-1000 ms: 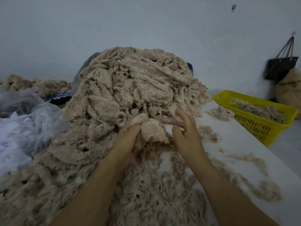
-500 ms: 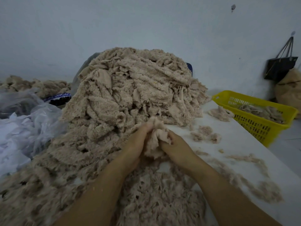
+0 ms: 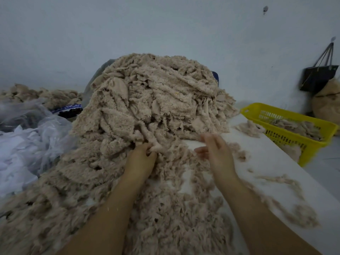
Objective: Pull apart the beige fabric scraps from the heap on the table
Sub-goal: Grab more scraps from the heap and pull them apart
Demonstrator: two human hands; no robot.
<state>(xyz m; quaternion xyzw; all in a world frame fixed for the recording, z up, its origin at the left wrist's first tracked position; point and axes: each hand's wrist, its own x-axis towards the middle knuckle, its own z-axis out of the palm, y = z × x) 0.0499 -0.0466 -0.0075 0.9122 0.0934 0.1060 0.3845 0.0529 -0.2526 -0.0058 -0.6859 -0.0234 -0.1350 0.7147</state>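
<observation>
While the left hand [image 3: 141,160] grips a scrap [image 3: 156,147] of the heap [image 3: 156,100], the right hand [image 3: 216,152] beside it spreads empty.

Head-worn camera looks forward and down, close over the table [image 3: 272,162].

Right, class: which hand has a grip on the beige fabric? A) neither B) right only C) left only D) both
C: the left hand grips a scrap at the foot of the heap, while the right hand is spread open beside it, holding nothing.
</observation>
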